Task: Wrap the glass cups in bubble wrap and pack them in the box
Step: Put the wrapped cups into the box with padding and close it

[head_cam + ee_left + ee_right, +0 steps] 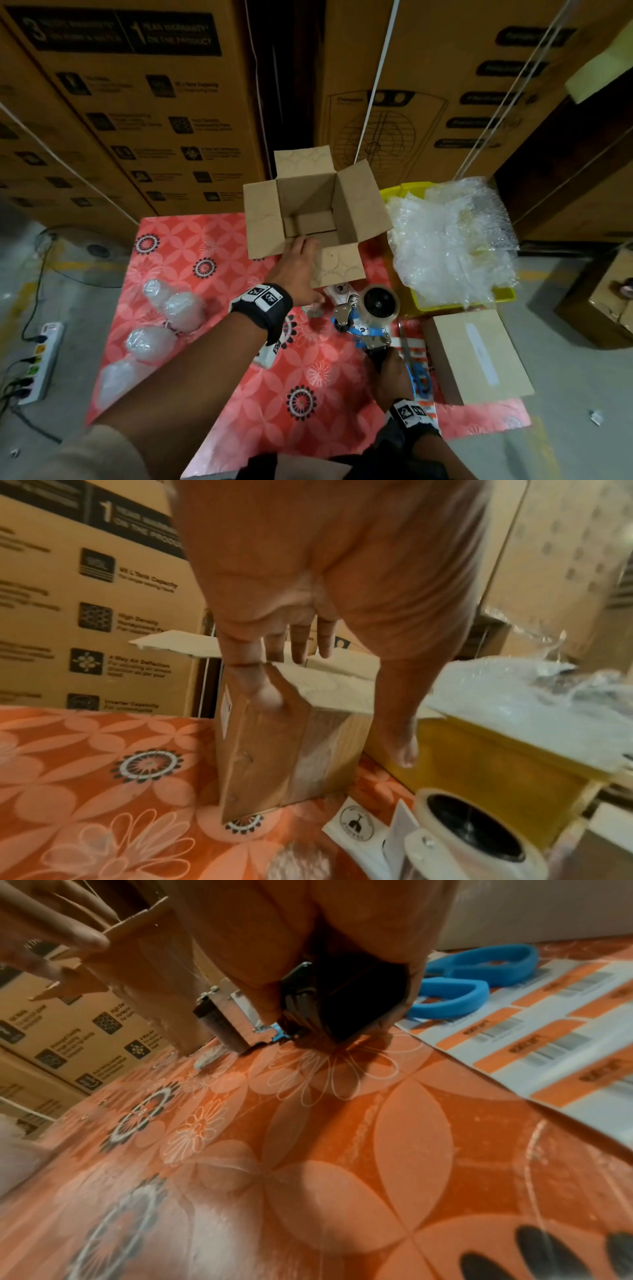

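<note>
An open cardboard box [356, 205] stands on the red flowered table, flaps spread, nothing visible inside. My left hand [299, 257] reaches to its near left corner; the straight fingers [270, 691] lie on the corner and over the rim, with the thumb apart from the wall. Several bubble-wrapped cups [181, 310] lie at the table's left. My right hand [392, 371] grips the black handle [346, 1001] of a tape dispenser [376, 305], which rests on the table right of the box.
A yellow tray [445, 305] heaped with loose bubble wrap [452, 240] sits right of the box. Blue scissors [418, 375] lie on a label sheet [548, 1031] beside a closed small carton [476, 356]. Tall cartons wall the back. A power strip [41, 363] lies on the floor.
</note>
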